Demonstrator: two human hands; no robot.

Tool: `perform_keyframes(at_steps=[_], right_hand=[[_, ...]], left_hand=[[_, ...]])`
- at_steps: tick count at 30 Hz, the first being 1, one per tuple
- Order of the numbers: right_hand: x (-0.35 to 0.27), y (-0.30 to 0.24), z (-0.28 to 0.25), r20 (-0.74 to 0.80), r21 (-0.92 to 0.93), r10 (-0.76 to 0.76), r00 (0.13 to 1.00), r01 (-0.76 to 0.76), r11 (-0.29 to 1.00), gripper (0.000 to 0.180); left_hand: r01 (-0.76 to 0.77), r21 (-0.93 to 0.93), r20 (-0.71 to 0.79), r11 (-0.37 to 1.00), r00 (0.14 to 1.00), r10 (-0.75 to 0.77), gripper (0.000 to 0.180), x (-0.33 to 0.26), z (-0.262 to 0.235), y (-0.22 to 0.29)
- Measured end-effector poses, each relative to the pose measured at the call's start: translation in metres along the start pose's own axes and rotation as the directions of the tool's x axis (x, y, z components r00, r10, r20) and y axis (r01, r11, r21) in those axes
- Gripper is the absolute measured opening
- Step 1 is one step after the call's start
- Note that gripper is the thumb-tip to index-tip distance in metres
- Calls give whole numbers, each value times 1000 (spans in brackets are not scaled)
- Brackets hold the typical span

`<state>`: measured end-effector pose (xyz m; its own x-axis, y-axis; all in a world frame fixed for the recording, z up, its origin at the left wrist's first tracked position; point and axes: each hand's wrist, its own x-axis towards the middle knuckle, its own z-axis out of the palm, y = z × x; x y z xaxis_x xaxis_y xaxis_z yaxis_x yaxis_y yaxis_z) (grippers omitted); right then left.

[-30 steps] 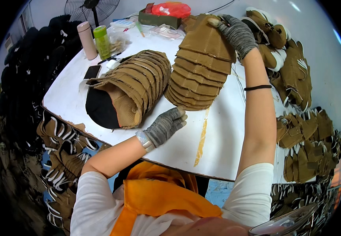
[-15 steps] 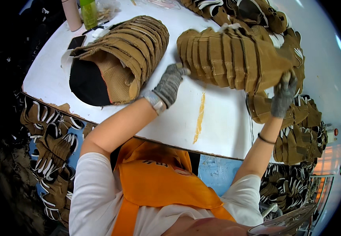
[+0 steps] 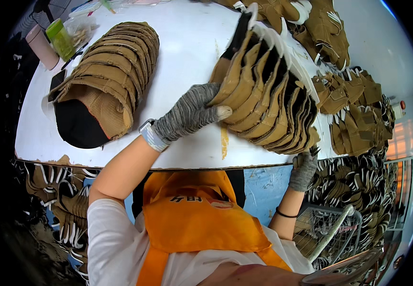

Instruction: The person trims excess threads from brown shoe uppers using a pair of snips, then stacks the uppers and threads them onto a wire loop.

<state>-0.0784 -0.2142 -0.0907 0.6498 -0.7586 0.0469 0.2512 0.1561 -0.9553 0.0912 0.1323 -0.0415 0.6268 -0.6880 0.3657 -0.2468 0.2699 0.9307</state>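
White worktable (image 3: 182, 57) filled the middle of the view, its front edge toward a person in a white T-shirt and orange apron (image 3: 201, 226). Heaps of brown shoe uppers (image 3: 359, 128) crowded beyond its right side. Held tilted at the table's right half was a nested stack of brown uppers with black linings (image 3: 259, 102), white edges uppermost. Near its left side, well apart from it, lay a second nested stack (image 3: 116, 59). The gloved left hand (image 3: 187, 112) clasped the held stack's left end, thumb in front. The gloved right hand (image 3: 304, 171) was at its lower right end; whether those partly hidden fingers gripped could not be told. Toward the far left corner stood a pink bottle (image 3: 42, 47) and a green bottle (image 3: 60, 39).
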Motion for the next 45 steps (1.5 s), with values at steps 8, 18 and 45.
perform_keyframes(at_steps=[8, 18, 45], right_hand=[[44, 44, 29, -12, 71, -223, 975, 224, 972, 37], [49, 53, 24, 36, -57, -179, 983, 181, 982, 41], [9, 31, 37, 31, -330, -318, 948, 310, 892, 42]], left_hand=[[111, -250, -142, 962, 978, -150, 57, -6, 4, -16], [204, -12, -238, 979, 950, -201, 64, -6, 10, -13], [124, 799, -384, 588, 858, 341, 89, 44, 20, 18]])
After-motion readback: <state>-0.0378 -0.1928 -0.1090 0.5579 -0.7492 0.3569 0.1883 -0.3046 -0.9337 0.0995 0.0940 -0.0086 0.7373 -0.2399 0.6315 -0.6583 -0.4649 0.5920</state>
